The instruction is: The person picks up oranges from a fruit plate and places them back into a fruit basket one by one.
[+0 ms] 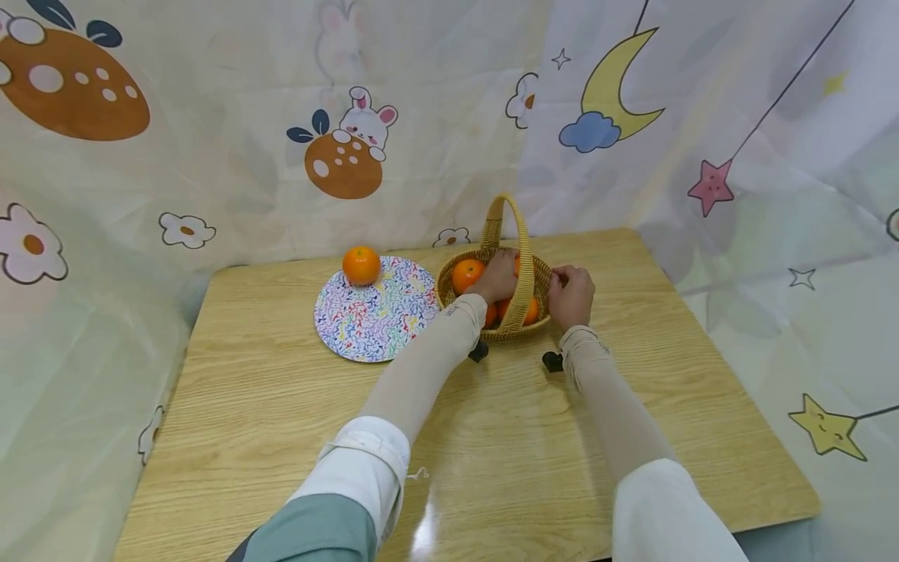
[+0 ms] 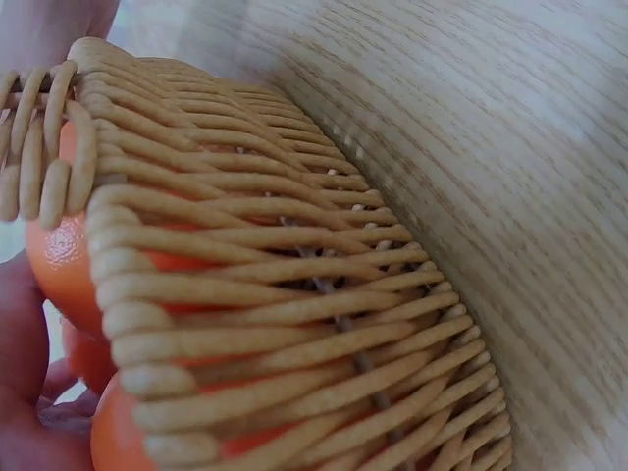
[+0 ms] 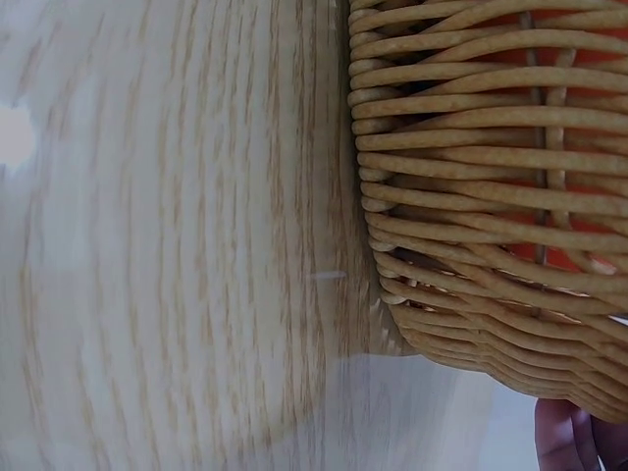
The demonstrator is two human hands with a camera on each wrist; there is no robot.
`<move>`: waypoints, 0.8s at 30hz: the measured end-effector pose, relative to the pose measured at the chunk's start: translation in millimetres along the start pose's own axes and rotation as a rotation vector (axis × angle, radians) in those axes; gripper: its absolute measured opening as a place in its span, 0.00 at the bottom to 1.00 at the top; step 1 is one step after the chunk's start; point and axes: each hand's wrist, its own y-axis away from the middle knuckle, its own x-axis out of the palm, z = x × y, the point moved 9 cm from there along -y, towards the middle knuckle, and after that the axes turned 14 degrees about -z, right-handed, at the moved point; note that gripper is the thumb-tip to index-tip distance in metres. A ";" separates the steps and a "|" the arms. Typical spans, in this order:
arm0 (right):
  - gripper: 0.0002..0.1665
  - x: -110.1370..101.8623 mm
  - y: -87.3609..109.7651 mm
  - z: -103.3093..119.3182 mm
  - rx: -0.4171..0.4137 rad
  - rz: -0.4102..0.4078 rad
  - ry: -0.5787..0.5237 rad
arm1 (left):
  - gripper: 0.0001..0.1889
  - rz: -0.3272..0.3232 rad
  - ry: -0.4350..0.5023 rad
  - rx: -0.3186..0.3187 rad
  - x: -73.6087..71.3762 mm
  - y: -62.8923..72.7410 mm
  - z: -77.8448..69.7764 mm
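Note:
A wicker basket (image 1: 504,332) with a tall arched handle (image 1: 523,257) holds several oranges (image 1: 467,275). My left hand (image 1: 497,277) reaches down into it under the handle and holds an orange, mostly hidden by the hand and the weave. In the left wrist view, the thumb (image 2: 20,324) lies close beside the oranges behind the woven rim. At the basket's right side, my right hand (image 1: 572,297) pinches the rim; its fingertips (image 3: 564,437) show at the lower right corner of the right wrist view.
Left of the basket lies a round board (image 1: 372,320) with a colourful squiggle pattern. One orange (image 1: 361,266) rests near its far edge. All stand on a wooden table (image 1: 267,437), with a printed cloth (image 1: 449,156) hanging behind.

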 end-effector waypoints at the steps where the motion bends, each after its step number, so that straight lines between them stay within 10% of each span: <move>1: 0.14 0.3 0.0 0.2 0.000 0.001 0.000 | 0.27 0.003 0.004 0.002 -0.6 -0.1 0.2; 24: 0.16 -0.4 5.0 -0.5 0.050 0.012 -0.012 | 0.34 -0.111 0.143 0.103 -54.4 15.8 4.0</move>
